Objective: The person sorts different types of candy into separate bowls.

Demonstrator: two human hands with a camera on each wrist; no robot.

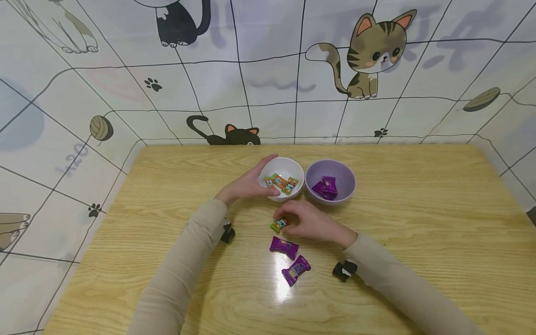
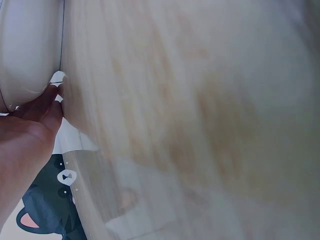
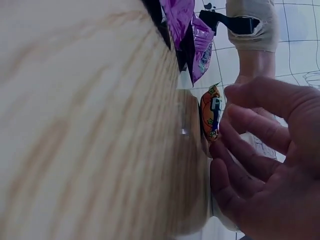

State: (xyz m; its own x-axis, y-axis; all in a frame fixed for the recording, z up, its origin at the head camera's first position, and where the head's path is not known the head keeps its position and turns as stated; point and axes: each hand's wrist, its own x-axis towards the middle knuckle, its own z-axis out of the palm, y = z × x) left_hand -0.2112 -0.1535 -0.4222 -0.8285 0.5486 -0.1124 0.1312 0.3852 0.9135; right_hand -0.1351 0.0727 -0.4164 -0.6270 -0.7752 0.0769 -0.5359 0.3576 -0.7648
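Observation:
My left hand (image 1: 248, 184) holds the white bowl (image 1: 298, 191) at its left side, thumb on the near rim and fingers toward the far side. Several orange-and-green wrapped candies (image 1: 279, 180) lie in that bowl. Just in front of it, my right hand (image 1: 311, 222) has its thumb and index finger curled around a green-and-orange wrapped candy (image 1: 279, 225) at the tabletop. The same candy (image 3: 210, 114) shows beside the fingertips in the right wrist view. In the left wrist view, my left hand (image 2: 27, 137) reaches along the bowl's outer wall (image 2: 30, 55).
A purple bowl (image 1: 351, 188) with purple wrapped candies (image 1: 326, 187) stands right of the white bowl. Two more purple candies, one higher (image 1: 284, 247) and one lower (image 1: 296, 270), lie nearer on the wooden table (image 1: 418, 209). A cat-print cloth (image 1: 268, 102) stands behind the table.

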